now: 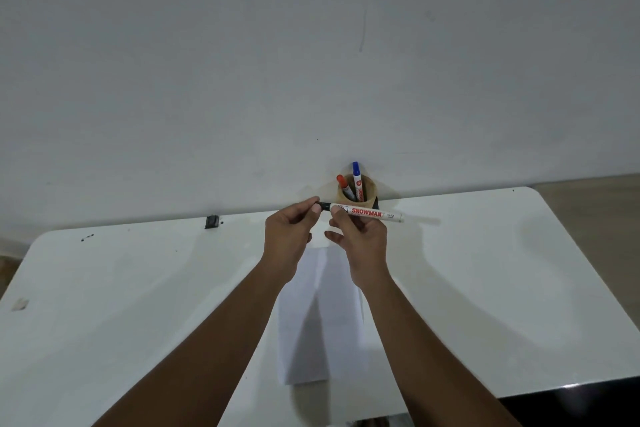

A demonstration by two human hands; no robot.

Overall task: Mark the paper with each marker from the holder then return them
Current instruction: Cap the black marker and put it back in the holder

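- The black marker (367,212) is held in the air above the far part of the worktop (138,288), just in front of the holder (367,196) — its long axis runs almost level, left to right, cap end to the left and tail end sticking out to the right.
- The right hand (360,236) has its fingers clenched round the white barrel near the cap end; the printed label and the tail stay bare to the right of that grip.
- The left hand (291,229) pinches the black cap (324,206) between thumb and fingertips, so both hands grasp the same marker, one at each side of the joint.
- The relation that matters — cap and barrel lie on one line, so, as I judge it, the cap must travel straight along that line, leftward away from the right hand; a sideways pull would likely jam it.
- The paper (322,315) lies flat on the worktop nearer than both hands, below and between the forearms, and looks unmarked where it shows.
- A red marker (343,184) and a blue marker (357,180) stand in the holder, caps up, at the far edge by the wall.
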